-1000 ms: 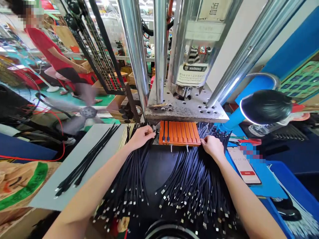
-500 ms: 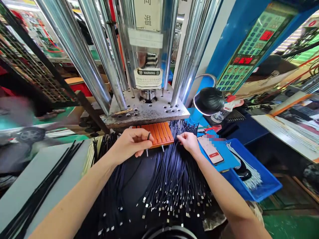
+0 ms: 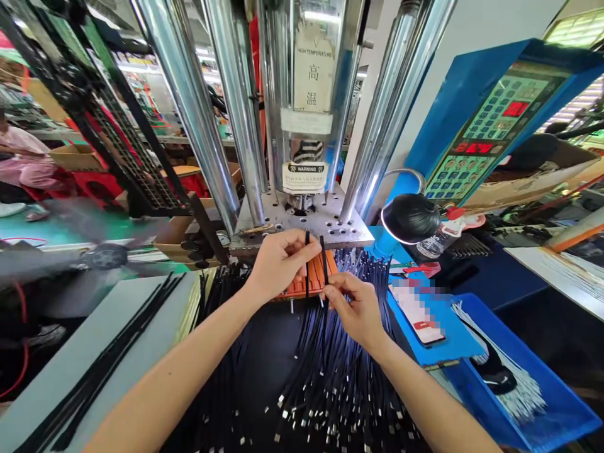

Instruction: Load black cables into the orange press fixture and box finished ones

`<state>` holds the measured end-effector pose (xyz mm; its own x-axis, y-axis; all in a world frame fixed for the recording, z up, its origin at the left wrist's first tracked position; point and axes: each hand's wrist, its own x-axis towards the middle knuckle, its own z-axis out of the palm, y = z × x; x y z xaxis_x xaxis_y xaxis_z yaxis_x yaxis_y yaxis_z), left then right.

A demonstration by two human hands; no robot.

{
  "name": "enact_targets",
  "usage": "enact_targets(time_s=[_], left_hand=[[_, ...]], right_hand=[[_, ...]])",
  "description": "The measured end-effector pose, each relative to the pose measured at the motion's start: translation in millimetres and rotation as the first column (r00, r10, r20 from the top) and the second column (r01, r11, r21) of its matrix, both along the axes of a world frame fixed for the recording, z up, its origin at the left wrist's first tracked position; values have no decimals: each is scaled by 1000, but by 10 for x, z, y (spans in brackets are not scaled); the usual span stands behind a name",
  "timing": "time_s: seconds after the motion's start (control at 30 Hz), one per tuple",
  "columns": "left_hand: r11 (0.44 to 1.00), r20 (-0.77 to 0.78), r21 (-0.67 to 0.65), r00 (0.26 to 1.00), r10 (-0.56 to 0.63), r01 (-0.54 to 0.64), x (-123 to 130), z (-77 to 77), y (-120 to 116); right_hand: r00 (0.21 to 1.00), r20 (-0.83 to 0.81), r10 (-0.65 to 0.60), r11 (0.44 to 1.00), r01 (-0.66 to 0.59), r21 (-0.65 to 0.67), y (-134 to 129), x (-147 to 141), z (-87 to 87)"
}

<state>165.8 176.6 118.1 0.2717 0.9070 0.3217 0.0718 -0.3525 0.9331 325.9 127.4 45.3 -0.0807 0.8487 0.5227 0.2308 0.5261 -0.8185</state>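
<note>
At the center of the frame, the left hand (image 3: 285, 261) pinches a black strap (image 3: 307, 267) between thumb and fingers, in front of the orange fixture (image 3: 311, 280). Just right of it, the right hand (image 3: 355, 305) pinches a second black strap (image 3: 324, 264) near the fixture's front edge. Many black cables (image 3: 349, 377) with metal tips fan across the dark worktop (image 3: 267, 371) at lower center.

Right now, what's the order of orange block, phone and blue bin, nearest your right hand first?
1. Orange block: just left, by the right hand's fingertips.
2. Phone: to the right.
3. Blue bin: farther right, beyond the phone.
</note>
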Motion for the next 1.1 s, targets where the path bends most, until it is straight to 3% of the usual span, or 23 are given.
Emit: enact_targets(time_s=[0.23,0.3,0.37,0.47,0.57,0.63,0.7,0.8,0.9,1.0,1.1], left_hand=[[997,29,0,997,-78,78,-166,126,-94],[998,1,21,998,-64,64,-166,161,-83],[998,-18,60,1000,-5,6,-173,193,-44],[966,-32,189,982,185,-176,-190,270,33],[898,-92,323,934,345,-300,-199,403,62],[860,-154,424,913,378,-284,-201,472,34],[826,-205,523,911,359,-208,-213,442,-11],[849,-239,506,922,305,-150,-282,111,-45],[904,-400,420,878,261,-77,-419,-460,-11],[876,-716,406,686,128,260,-556,-972,21],[800,-843,397,524,123,450,-619,-1218,-26]], right_hand=[[998,61,21,997,-26,78,120,-227,182],[984,170,49,994,-65,88,70,-288,158],[938,337,76,994,-99,50,-14,-333,66],[845,523,109,994,-100,-45,-63,-353,-120],[784,616,78,996,-37,-80,147,-330,-237],[785,619,26,995,37,-89,411,-317,-259],[816,577,-25,989,103,-102,692,-317,-262],[843,536,-54,976,157,-149,1016,-337,-285],[845,533,-40,964,173,-202,1176,-362,-326],[849,529,11,957,143,-250,1202,-357,-347],[863,496,96,956,59,-288,1152,-319,-349]])
